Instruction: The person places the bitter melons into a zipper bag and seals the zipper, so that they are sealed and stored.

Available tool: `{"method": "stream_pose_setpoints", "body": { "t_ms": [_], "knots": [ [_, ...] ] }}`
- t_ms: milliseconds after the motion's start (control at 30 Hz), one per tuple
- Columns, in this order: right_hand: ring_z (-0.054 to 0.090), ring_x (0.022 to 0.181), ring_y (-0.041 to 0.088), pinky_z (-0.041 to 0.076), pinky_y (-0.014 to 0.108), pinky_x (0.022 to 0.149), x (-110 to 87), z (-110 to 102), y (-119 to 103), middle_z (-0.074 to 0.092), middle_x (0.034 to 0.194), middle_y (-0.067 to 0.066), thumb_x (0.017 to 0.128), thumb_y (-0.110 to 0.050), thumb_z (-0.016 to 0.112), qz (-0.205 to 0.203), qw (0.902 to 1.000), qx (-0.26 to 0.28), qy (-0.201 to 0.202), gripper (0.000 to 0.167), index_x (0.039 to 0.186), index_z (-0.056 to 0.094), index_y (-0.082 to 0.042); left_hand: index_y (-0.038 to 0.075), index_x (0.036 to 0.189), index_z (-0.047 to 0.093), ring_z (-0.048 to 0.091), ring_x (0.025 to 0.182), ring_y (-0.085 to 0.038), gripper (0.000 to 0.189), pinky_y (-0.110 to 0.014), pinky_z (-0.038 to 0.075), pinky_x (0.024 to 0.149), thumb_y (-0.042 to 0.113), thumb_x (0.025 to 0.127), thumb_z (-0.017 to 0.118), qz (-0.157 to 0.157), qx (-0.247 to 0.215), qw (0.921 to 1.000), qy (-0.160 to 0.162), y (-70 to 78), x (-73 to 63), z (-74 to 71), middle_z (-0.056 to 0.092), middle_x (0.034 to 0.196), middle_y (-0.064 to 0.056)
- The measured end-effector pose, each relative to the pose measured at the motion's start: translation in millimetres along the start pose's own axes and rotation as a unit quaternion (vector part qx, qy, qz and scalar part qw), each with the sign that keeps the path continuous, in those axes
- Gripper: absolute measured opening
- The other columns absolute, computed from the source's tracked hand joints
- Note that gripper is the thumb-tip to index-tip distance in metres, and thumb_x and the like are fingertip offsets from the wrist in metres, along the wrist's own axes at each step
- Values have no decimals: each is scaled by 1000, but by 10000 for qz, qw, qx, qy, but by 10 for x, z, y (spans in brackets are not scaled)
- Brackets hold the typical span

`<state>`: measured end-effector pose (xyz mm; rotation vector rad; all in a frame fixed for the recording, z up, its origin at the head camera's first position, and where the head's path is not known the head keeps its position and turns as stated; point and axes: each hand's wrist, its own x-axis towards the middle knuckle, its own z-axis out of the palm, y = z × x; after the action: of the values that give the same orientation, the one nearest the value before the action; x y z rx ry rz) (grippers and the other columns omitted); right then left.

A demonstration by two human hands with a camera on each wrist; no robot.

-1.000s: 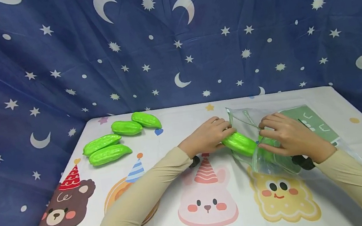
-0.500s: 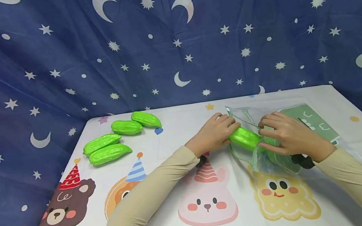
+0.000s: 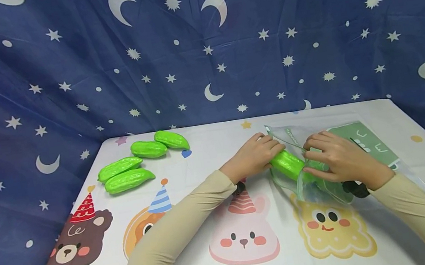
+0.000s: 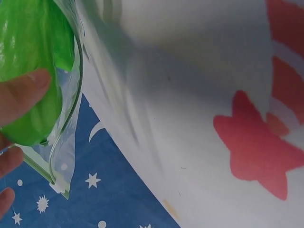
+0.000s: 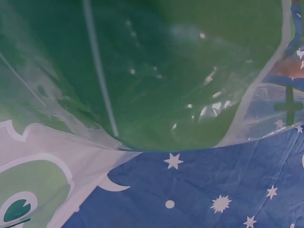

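My left hand (image 3: 255, 155) grips one end of a bright green bitter melon (image 3: 289, 165), whose other end is inside the mouth of a clear zip bag (image 3: 321, 198). In the left wrist view, the thumb (image 4: 26, 92) lies along this melon (image 4: 33, 114), and another green piece (image 4: 65, 45) shows behind it in the bag. My right hand (image 3: 337, 156) pinches the bag's rim on the right side of the opening. The right wrist view shows mostly the bag's printed green plastic (image 5: 166, 95). A slider (image 4: 59, 184) sits on the zip edge.
Several more bitter melons lie at the table's back left, among them one at the rear (image 3: 172, 140) and one nearer (image 3: 130, 181). A white cloth (image 3: 231, 250) with cartoon prints covers the table. A blue star-patterned curtain (image 3: 196, 79) stands behind it.
My left hand has moved slightly right, and the bitter melon has gone a little deeper into the bag. My right hand stays at the bag's rim.
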<state>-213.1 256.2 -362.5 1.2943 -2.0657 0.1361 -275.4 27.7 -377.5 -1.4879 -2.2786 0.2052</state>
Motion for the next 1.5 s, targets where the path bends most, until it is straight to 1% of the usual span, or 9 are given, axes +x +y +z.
{"method": "stream_pose_setpoints", "body": {
  "t_ms": [200, 533, 633, 767, 933, 1067, 1200, 1333, 1500],
  "knots": [
    [57, 80, 26, 46, 41, 71, -14, -11, 2, 60, 82, 6, 97, -44, 39, 30, 10000, -27, -39, 46, 77, 62, -11, 19, 120, 56, 55, 110, -12, 45, -30, 40, 99, 31, 80, 72, -30, 1, 10000, -53, 11, 30, 14, 64, 117, 7],
    [56, 80, 26, 45, 41, 70, -27, -19, -1, 60, 81, 7, 98, -45, 37, 56, 9999, -70, -84, 48, 77, 63, -9, 25, 119, 57, 55, 109, -13, 39, -31, 41, 97, 28, 83, 70, 138, 177, 9997, -89, 24, 84, 74, 60, 115, 5],
    [57, 80, 27, 46, 42, 71, -30, -13, 0, 60, 81, 7, 98, -44, 38, 37, 10000, -43, -57, 48, 77, 63, -9, 25, 118, 57, 56, 109, -13, 38, -31, 42, 97, 31, 83, 69, 97, 243, 9996, -51, 23, 86, 97, 61, 115, 6],
    [57, 81, 27, 46, 43, 73, -36, -11, 6, 61, 82, 7, 97, -44, 39, 32, 10000, 8, -38, 47, 77, 64, -10, 25, 117, 58, 56, 110, -12, 35, -32, 42, 98, 30, 84, 67, -12, 223, 9997, -43, 4, 69, 116, 62, 114, 6],
    [57, 80, 27, 46, 42, 74, -45, -11, 14, 61, 81, 7, 97, -44, 39, 39, 10000, 31, -12, 45, 77, 63, -11, 24, 117, 58, 57, 107, -14, 34, -31, 43, 98, 29, 85, 66, -98, 27, 9999, -111, -36, 27, 120, 62, 112, 5],
    [57, 81, 27, 46, 42, 74, -44, -6, 18, 61, 82, 7, 97, -43, 40, 37, 10000, 45, -15, 45, 77, 63, -10, 23, 118, 56, 57, 105, -15, 39, -31, 42, 98, 32, 83, 69, -129, -33, 9997, -209, -71, -18, 119, 61, 111, 5],
    [57, 81, 27, 46, 42, 73, -40, -7, 17, 61, 82, 7, 97, -44, 39, 47, 10000, 10, -46, 47, 77, 64, -10, 22, 122, 55, 56, 108, -17, 44, -32, 41, 100, 30, 81, 70, -181, -112, 9993, -302, -113, -79, 97, 60, 115, 3],
    [57, 80, 27, 46, 42, 73, -36, -7, 13, 61, 81, 7, 98, -43, 38, 51, 10000, 48, -27, 47, 77, 63, -10, 20, 127, 53, 55, 112, -17, 50, -34, 40, 102, 31, 81, 71, -292, -121, 9987, -408, -172, -163, 72, 59, 119, 1],
    [57, 81, 27, 46, 42, 75, -48, -9, 11, 61, 81, 8, 98, -44, 37, 127, 9998, 98, -84, 48, 77, 63, -9, 18, 129, 51, 55, 111, -17, 54, -34, 40, 102, 34, 81, 71, -456, -149, 9978, -467, -278, -302, 77, 58, 118, 0]
  ]
}}
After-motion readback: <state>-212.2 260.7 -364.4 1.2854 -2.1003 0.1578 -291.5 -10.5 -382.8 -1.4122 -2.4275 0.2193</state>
